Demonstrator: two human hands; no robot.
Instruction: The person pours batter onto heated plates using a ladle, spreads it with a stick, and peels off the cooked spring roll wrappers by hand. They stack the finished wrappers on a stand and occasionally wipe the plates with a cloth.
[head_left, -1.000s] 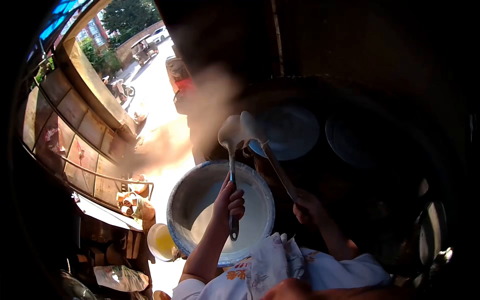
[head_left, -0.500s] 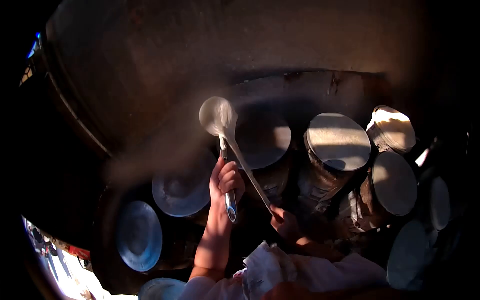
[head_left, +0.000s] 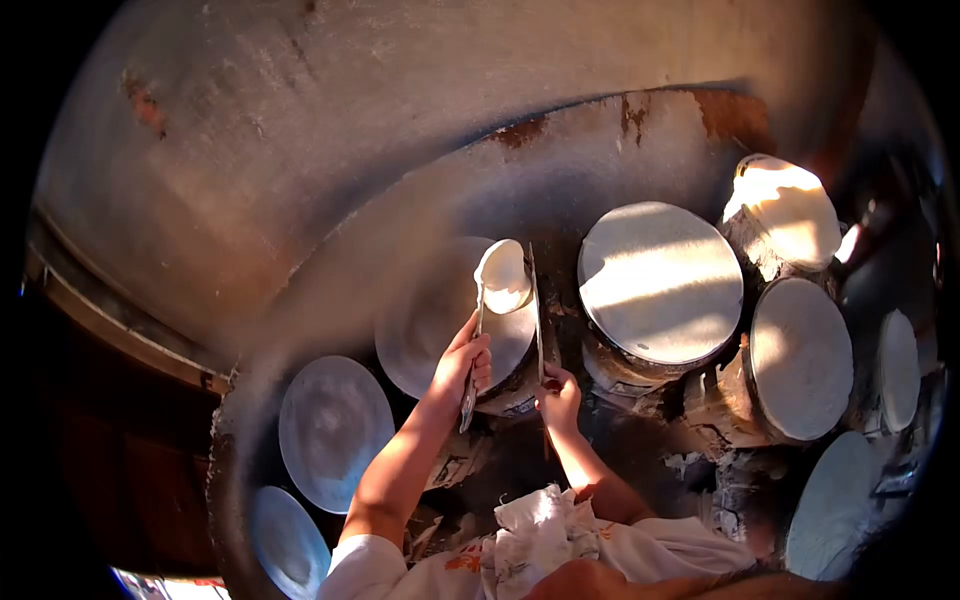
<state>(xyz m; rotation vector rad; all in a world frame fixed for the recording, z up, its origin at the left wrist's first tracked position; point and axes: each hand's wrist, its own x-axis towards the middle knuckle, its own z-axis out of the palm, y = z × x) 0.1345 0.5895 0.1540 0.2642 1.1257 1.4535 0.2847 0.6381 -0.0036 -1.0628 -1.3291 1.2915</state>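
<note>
My left hand (head_left: 466, 362) is closed around the handle of a ladle (head_left: 505, 276), its bowl coated with white, batter-like stuff. The ladle's bowl overlaps the large round pale top (head_left: 410, 330) of a cylinder below. In my right hand (head_left: 560, 398) is a long, flat spatula (head_left: 539, 325), seen nearly edge-on and pointing away from me. Its blade stands right beside the ladle's right rim. To the right sits a wide cylinder with a white round top (head_left: 660, 285), striped by sunlight.
Further round tops stand in a curve: a sunlit one (head_left: 790, 215) at far right, a pale one (head_left: 802, 360) nearer, and bluish ones (head_left: 337, 433) at left. A curved, rust-marked metal wall (head_left: 640, 130) rises behind. Steam-like haze (head_left: 350, 270) drifts at left.
The ladle has gone from overlapping the spatula to standing left of it, its bowl turned more sideways. The spatula has swung from slanted to nearly upright. My view has shifted and brightened.
</note>
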